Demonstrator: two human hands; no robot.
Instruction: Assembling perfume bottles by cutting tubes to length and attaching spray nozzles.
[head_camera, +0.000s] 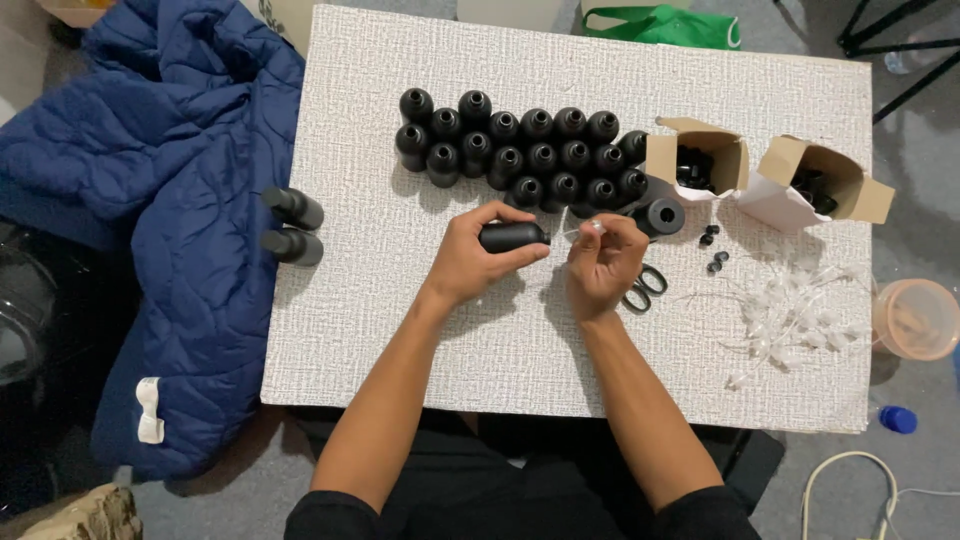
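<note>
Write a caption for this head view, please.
Left hand holds a black bottle; right hand pinches a small white piece at its mouth.

A white textured table carries black bottles, two cardboard boxes, scissors and white tubes.

Two cardboard boxes, one scissors

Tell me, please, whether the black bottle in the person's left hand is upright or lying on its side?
On its side: the black bottle lies level in the left hand, its neck pointing toward the right hand.
</note>
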